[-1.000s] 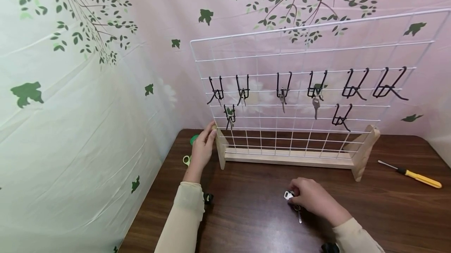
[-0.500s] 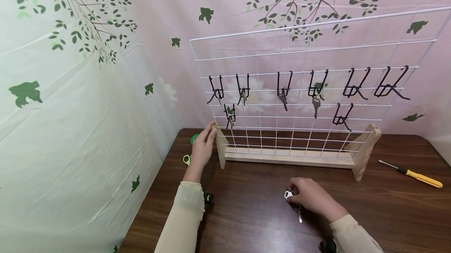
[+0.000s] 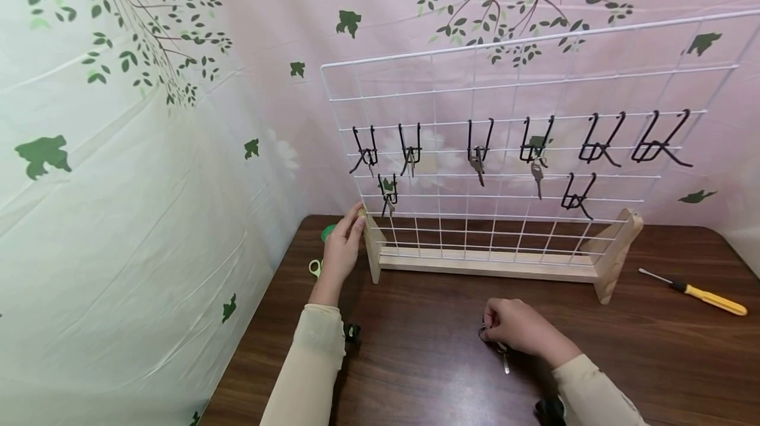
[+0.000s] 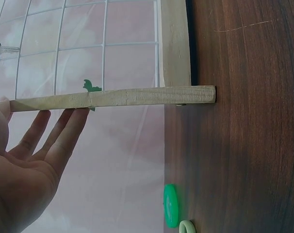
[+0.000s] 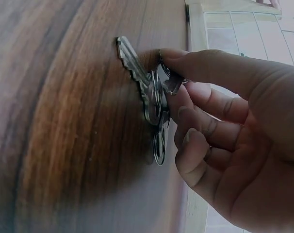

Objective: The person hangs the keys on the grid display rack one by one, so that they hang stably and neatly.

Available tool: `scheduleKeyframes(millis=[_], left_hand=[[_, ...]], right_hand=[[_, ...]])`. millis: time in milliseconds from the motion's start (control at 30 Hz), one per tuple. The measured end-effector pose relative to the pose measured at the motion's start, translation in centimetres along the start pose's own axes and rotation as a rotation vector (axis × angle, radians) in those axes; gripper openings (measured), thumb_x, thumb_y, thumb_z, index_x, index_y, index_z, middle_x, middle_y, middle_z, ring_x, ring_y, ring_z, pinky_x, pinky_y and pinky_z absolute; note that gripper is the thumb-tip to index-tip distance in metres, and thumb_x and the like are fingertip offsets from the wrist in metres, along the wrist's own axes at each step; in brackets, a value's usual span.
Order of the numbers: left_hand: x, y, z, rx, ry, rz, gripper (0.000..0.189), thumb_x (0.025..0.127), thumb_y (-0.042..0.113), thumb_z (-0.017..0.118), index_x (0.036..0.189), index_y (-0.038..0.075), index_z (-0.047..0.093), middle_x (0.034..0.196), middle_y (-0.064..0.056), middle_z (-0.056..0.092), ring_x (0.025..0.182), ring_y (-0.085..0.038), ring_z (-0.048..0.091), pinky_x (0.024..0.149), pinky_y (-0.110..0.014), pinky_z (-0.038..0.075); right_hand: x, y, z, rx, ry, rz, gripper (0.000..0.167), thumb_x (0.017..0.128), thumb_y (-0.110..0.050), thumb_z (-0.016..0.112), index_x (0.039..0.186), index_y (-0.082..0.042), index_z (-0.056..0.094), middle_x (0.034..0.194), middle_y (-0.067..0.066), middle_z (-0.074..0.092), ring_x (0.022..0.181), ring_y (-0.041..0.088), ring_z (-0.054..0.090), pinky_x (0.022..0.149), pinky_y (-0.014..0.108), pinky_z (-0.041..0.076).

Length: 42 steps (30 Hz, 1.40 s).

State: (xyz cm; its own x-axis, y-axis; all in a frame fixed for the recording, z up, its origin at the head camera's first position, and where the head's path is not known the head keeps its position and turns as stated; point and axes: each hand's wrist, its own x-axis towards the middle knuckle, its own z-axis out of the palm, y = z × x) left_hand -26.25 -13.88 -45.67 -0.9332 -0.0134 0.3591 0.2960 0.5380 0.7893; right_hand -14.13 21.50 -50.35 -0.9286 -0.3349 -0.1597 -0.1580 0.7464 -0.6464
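In the head view my left hand (image 3: 340, 251) holds the top of the wooden side support (image 3: 374, 251) of a white wire grid rack (image 3: 451, 195). In the left wrist view its fingers press the support's outer face, with the thumb at the near edge. Low over the table, my right hand (image 3: 522, 330) pinches a split ring between thumb and fingertips. A silver key (image 5: 132, 60) and more rings (image 5: 159, 143) hang beside the fingers in the right wrist view. Part of another key sits between the fingertips, mostly hidden.
Black double-wire hooks (image 3: 598, 149) hang on the grid, several bearing keys (image 3: 537, 179). A yellow screwdriver (image 3: 712, 297) lies at the right on the brown table (image 3: 427, 353). Green scissors (image 3: 315, 268) and a round green object (image 3: 327, 233) lie behind the left hand.
My right fingers have shifted slightly on the keys: the silver key head that showed at the fingertips has turned out of sight, and a ring shows there instead. My left hand stays put.
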Motion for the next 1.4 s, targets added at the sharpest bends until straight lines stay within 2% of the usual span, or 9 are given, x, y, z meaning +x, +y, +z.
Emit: scheduleKeyframes(millis=[300, 467, 700, 833, 1000, 1200, 1300, 1400], left_hand=[[0.0, 0.1, 0.0, -0.008, -0.002, -0.006, 0.050, 0.112, 0.047, 0.054, 0.157, 0.027, 0.056, 0.157, -0.011, 0.061, 0.142, -0.035, 0.062, 0.114, -0.058, 0.054], [0.0, 0.1, -0.1, -0.018, -0.011, -0.018, 0.050, 0.111, 0.048, 0.054, 0.158, 0.029, 0.055, 0.157, -0.010, 0.061, 0.140, -0.035, 0.063, 0.111, -0.057, 0.056], [0.0, 0.1, -0.1, -0.013, -0.005, -0.005, 0.049, 0.112, 0.046, 0.054, 0.158, 0.029, 0.055, 0.157, -0.011, 0.061, 0.140, -0.035, 0.063, 0.111, -0.057, 0.055], [0.0, 0.1, -0.1, -0.016, -0.014, -0.024, 0.048, 0.112, 0.048, 0.054, 0.157, 0.034, 0.055, 0.155, -0.011, 0.063, 0.136, -0.034, 0.066, 0.109, -0.055, 0.058], [-0.1, 0.0, -0.1, -0.016, -0.022, -0.039, 0.048, 0.111, 0.050, 0.052, 0.157, 0.036, 0.054, 0.156, -0.010, 0.062, 0.138, -0.033, 0.065, 0.109, -0.055, 0.058], [-0.1, 0.0, 0.0, -0.012, -0.021, -0.030, 0.048, 0.112, 0.049, 0.052, 0.158, 0.035, 0.054, 0.154, -0.011, 0.063, 0.134, -0.034, 0.067, 0.103, -0.053, 0.061], [-0.1, 0.0, -0.1, -0.012, -0.021, -0.030, 0.048, 0.112, 0.049, 0.052, 0.158, 0.035, 0.054, 0.155, -0.011, 0.063, 0.133, -0.034, 0.068, 0.101, -0.054, 0.062], [-0.1, 0.1, -0.1, -0.003, -0.018, -0.026, 0.048, 0.112, 0.049, 0.052, 0.158, 0.034, 0.054, 0.157, -0.010, 0.061, 0.136, -0.034, 0.066, 0.105, -0.054, 0.060]], right_hand=[[-0.2, -0.4, 0.0, -0.014, 0.015, -0.017, 0.029, 0.085, -0.014, 0.088, 0.077, -0.016, 0.060, 0.068, -0.007, 0.058, 0.060, 0.009, 0.052, 0.056, 0.023, 0.041], [-0.4, -0.6, -0.1, 0.006, 0.030, -0.039, 0.024, 0.086, -0.012, 0.083, 0.078, -0.015, 0.060, 0.069, -0.007, 0.058, 0.060, 0.007, 0.051, 0.057, 0.022, 0.042], [-1.3, -1.0, -0.8, 0.055, 0.065, -0.068, 0.014, 0.086, -0.015, 0.077, 0.082, -0.016, 0.063, 0.070, -0.009, 0.061, 0.060, 0.002, 0.051, 0.057, 0.021, 0.043], [-2.0, -1.2, -1.2, 0.051, 0.079, -0.085, 0.013, 0.086, -0.014, 0.076, 0.083, -0.017, 0.064, 0.071, -0.010, 0.060, 0.059, 0.000, 0.050, 0.056, 0.021, 0.044], [-2.6, -1.2, -1.5, 0.042, 0.065, -0.099, 0.010, 0.084, -0.010, 0.074, 0.084, -0.018, 0.068, 0.070, -0.011, 0.061, 0.057, -0.001, 0.049, 0.053, 0.021, 0.043], [-3.0, -1.3, -1.8, 0.039, 0.041, -0.126, 0.012, 0.085, -0.008, 0.073, 0.095, -0.014, 0.078, 0.070, -0.013, 0.063, 0.055, -0.003, 0.050, 0.052, 0.021, 0.044], [-3.2, -1.7, -2.1, 0.038, 0.058, -0.124, 0.007, 0.087, -0.010, 0.075, 0.092, -0.016, 0.076, 0.071, -0.012, 0.065, 0.057, -0.003, 0.051, 0.053, 0.021, 0.045], [-3.5, -2.2, -2.6, 0.028, 0.094, -0.131, 0.007, 0.089, -0.012, 0.076, 0.088, -0.018, 0.074, 0.074, -0.012, 0.069, 0.062, -0.005, 0.052, 0.055, 0.021, 0.046]])
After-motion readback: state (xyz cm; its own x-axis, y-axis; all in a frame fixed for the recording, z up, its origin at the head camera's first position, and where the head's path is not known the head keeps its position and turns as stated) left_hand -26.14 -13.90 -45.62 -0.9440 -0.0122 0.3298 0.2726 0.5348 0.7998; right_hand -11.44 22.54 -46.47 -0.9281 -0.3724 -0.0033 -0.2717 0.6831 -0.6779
